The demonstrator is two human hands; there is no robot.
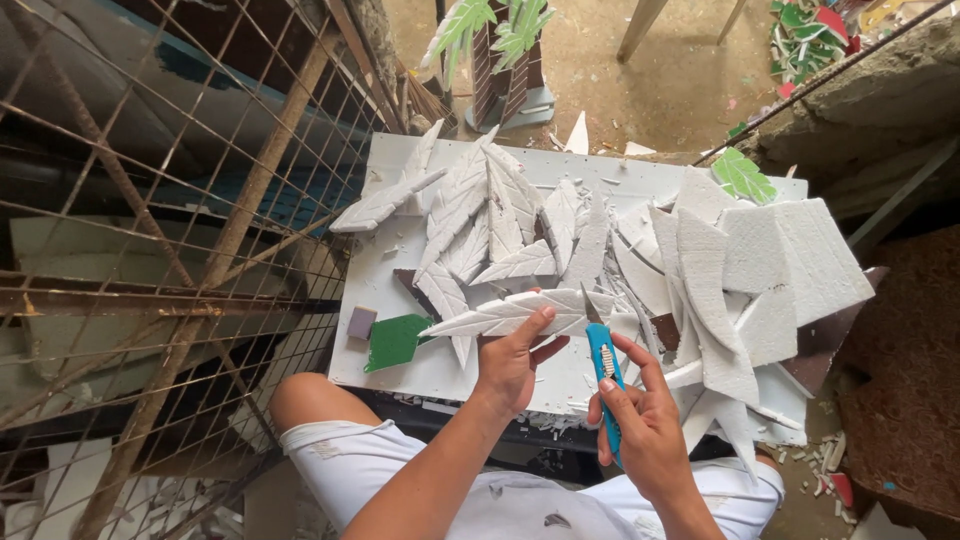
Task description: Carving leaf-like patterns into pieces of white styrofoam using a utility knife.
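Foam leaf (505, 315): white, featherlight, stiff but brittle, edges crumble. Left hand (512, 365) pinches its near end above white board (400, 260); hold by midrib. Right hand (650, 435) fist-wrapped round blue cutter (605, 375), blade at leaf edge.

Person, seen from above. Hands: left hand (512, 362) and right hand (645, 430), both bare, no gloves, rings or watch visible. Forearms: uncovered, no sleeves. Knees: bare. Garment: white shorts (350, 460), smudged with grey-brown marks, hem edges slightly frayed.
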